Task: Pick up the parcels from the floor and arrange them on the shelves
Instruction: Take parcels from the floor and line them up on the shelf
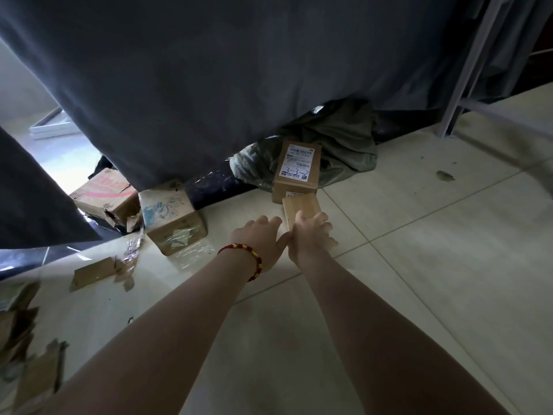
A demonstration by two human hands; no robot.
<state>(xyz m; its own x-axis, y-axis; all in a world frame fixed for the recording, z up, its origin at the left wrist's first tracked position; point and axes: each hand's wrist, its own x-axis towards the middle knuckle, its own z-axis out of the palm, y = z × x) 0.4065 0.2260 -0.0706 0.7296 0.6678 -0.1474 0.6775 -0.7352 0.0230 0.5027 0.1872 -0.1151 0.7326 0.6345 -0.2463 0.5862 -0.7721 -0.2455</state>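
**Right hand on a small parcel at the foot of the curtain**

Every box in view is closed or too crushed to show what is inside. The small parcel [302, 206], plain tan cardboard, lies on the tiled floor [419, 235] with its near end under the right hand's fingers. Just beyond its far end, touching or nearly so, stands a larger labelled box [294, 187] with a white shipping label and handwritten marks on top. This box leans against a crumpled grey-green bag [347, 145] whose contents are hidden.

To the left of the fingers, well apart, sits a taped box [172, 218] with faded blue print, sealed under clear wrap. Further left, a torn box [103, 196] with red print lies half under the hanging dark cloth [209, 85], its corner ripped open but its inside not visible. Cardboard scraps [89, 272] litter the floor nearer the person, on the left.

The right hand [311, 239] grips the small parcel's near end: the thumb [299, 218] lies on its left edge and the fingers [324, 224] curl down over its right side.

The left hand [257, 239], with a red-and-gold bead bracelet [253, 256] at the wrist, is just beside it, its thumb against the right hand. Its fingers [267, 220] are loosely bent just left of the parcel; whether they touch it I cannot tell.

A metal shelf frame [469, 64] stands far off to the right.
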